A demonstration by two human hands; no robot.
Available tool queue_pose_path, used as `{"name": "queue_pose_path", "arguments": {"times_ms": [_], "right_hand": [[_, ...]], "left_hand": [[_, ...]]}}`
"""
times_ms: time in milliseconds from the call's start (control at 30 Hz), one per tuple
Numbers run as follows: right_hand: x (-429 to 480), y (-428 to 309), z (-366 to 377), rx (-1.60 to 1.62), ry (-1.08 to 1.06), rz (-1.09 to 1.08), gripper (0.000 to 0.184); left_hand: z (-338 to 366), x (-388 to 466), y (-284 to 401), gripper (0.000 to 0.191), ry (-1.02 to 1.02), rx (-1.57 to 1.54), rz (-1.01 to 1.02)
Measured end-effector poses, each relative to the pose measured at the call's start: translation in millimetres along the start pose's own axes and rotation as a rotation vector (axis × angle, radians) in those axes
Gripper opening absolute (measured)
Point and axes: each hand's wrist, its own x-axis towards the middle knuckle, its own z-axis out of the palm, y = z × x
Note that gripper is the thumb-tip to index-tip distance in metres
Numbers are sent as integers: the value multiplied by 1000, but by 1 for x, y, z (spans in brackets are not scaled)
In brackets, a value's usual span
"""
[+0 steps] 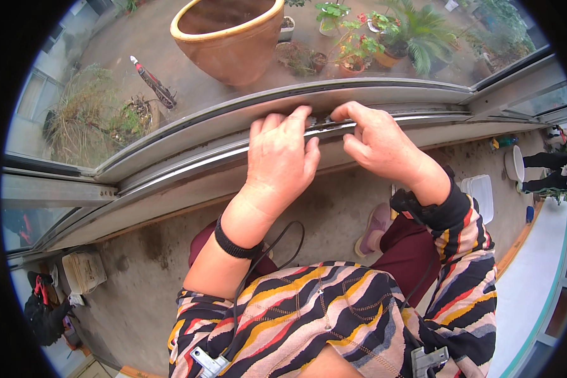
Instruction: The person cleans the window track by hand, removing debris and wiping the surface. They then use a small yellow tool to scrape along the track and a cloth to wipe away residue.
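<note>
My left hand (281,151) lies palm down over the metal sill track (203,163) of a glazed window frame. Its fingers reach into the groove behind the bright rail, and its thumb stays apart on the near side. What lies under the palm is hidden. My right hand (380,141) is just to the right, index finger bent down at the groove and thumb apart from it. No object shows between that finger and thumb. Small whitish bits and dark dirt (319,124) show in the track between both hands.
Beyond the glass stand a large brown glazed pot (231,52) and several potted plants (354,52). A white plastic tub (479,196) and a white basin (514,163) are at right. A dirty pale container (83,271) sits at left. A black cable (288,227) hangs near my left arm.
</note>
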Motion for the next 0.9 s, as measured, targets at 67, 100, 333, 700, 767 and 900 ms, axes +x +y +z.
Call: {"name": "queue_pose_path", "arguments": {"times_ms": [67,100,333,700,767,900], "right_hand": [[4,-2,5,53,-1,-5,34],[4,-3,7,103,-2,-20,35],[3,-8,8,703,-65,306,38],[-70,-9,-20,61,-138,-15,45],[-63,-3,-24,207,-14,164,44],[-26,3,-29,-129,88,-22,37]], "left_hand": [[6,1,2,47,5,-9,4],[9,2,2,48,11,-10,7],[11,9,4,48,20,-115,-28],[-31,-18,22,49,-140,-181,247],[-27,-16,15,51,80,-57,170],[-19,-11,2,62,60,62,83]]}}
